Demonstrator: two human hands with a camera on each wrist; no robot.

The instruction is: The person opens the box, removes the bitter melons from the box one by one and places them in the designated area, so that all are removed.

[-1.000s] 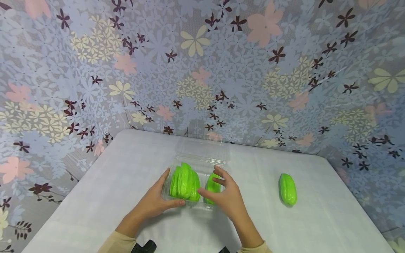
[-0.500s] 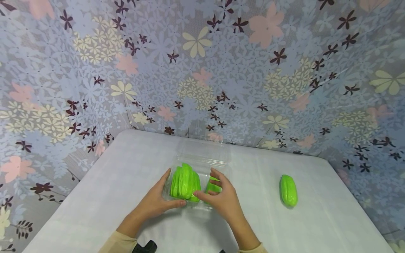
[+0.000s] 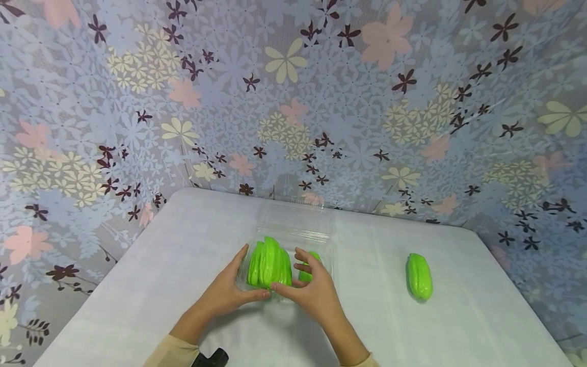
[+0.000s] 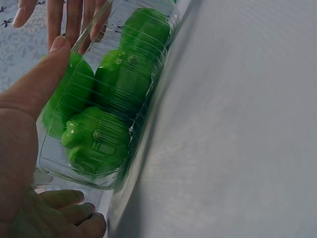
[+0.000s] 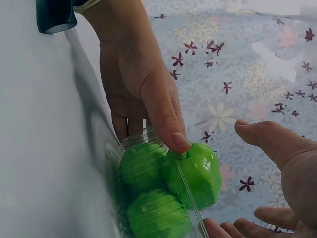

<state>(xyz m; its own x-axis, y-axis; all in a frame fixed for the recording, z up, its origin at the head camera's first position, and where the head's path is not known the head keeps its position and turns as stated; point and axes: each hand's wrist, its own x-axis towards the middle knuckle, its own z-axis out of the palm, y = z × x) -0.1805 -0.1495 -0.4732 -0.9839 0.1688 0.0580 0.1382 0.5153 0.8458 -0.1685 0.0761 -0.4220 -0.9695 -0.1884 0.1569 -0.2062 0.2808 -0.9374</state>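
A clear plastic clamshell box (image 3: 331, 255) stands mid-table with its lid open toward the wall. Inside lie bright green ridged vegetables (image 3: 269, 262), also seen through the box wall (image 4: 124, 84) and from the other side (image 5: 198, 171). My left hand (image 3: 227, 290) grips the box's left front corner, thumb on the rim (image 5: 173, 139) and fingers curled behind it. My right hand (image 3: 308, 289) hovers over the right half of the box with relaxed, spread fingers holding nothing; its thumb (image 5: 267, 141) points toward the left thumb. One more green vegetable (image 3: 419, 277) lies loose to the right.
A white cloth covers the table (image 3: 183, 239). Floral sheeting (image 3: 293, 102) rises right behind and beside it, closing in the back, left and right edges. A dark object (image 3: 211, 358) shows at the near edge under my left sleeve.
My right hand has slid left over the box, its thumb now nearly meeting the left thumb and covering more of the right-hand vegetable. Left hand, box and loose vegetable have stayed put.
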